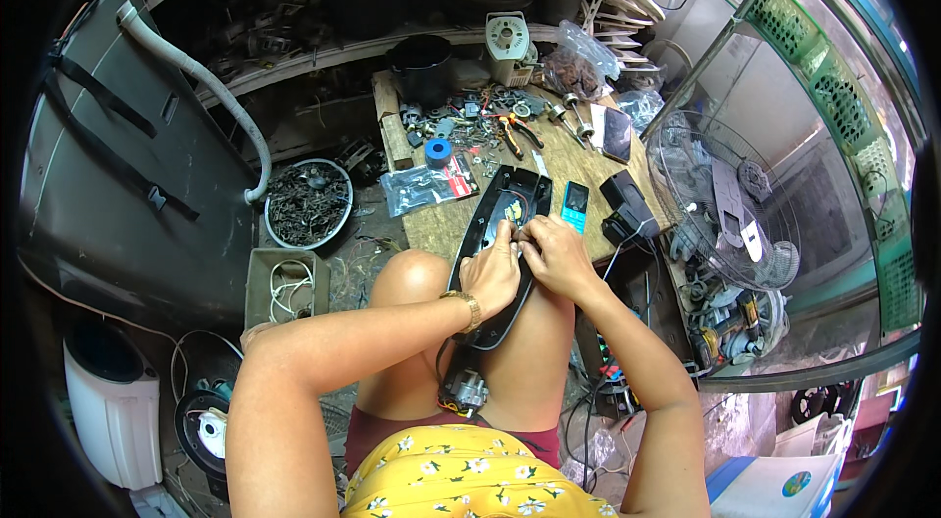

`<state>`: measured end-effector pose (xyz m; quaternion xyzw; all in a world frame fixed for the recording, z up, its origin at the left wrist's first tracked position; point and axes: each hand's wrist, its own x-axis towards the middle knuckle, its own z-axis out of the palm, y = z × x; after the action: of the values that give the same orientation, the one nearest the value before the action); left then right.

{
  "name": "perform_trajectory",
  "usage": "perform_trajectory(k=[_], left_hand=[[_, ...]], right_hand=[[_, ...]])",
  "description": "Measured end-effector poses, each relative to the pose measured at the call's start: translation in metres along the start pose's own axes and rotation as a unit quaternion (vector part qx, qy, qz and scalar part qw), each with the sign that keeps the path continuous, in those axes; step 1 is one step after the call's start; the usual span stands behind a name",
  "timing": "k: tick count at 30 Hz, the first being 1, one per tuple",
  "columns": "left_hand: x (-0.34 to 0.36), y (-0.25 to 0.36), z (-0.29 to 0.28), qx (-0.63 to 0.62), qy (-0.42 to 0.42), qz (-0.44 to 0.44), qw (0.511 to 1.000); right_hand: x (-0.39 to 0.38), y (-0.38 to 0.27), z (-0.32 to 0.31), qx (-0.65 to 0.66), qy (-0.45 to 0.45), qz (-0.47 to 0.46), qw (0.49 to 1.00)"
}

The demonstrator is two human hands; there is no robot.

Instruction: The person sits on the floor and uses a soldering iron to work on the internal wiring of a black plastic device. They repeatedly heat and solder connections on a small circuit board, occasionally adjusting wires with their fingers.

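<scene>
A long black plastic housing (483, 214) lies open across my lap, its upper end resting at the wooden table's edge. Thin wires (530, 202) and a small circuit part (512, 211) show inside that end. My left hand (490, 275) and my right hand (555, 255) meet over the housing, thumbs and fingertips pinched close together. What sits between the fingertips is too small and covered to make out. Below the housing's lower end, a small metal motor (469, 391) rests between my thighs.
On the wooden table (431, 229) lie a blue tape roll (437, 153), pliers (512, 138), loose screws and parts, a blue keypad phone (575, 204) and a black box (627, 209). A fan cage (720, 195) stands right; a basin of scraps (309, 204) stands left.
</scene>
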<state>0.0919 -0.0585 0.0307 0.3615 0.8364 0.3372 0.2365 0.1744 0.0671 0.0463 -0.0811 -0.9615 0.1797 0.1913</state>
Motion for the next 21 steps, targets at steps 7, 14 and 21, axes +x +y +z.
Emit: perform_trajectory(k=[7, 14, 21], left_hand=[[0.009, 0.004, -0.005, -0.043, -0.036, -0.061, 0.997], [0.039, -0.017, -0.012, -0.343, -0.200, -0.157, 0.904], [0.039, -0.006, -0.026, -0.366, -0.250, -0.179, 0.878]], right_hand=[[-0.020, 0.006, -0.005, 0.198, -0.024, 0.081, 0.977], [-0.015, 0.002, -0.027, 0.212, -0.052, 0.143, 0.965], [0.003, -0.012, -0.022, 0.065, -0.129, 0.186, 0.972]])
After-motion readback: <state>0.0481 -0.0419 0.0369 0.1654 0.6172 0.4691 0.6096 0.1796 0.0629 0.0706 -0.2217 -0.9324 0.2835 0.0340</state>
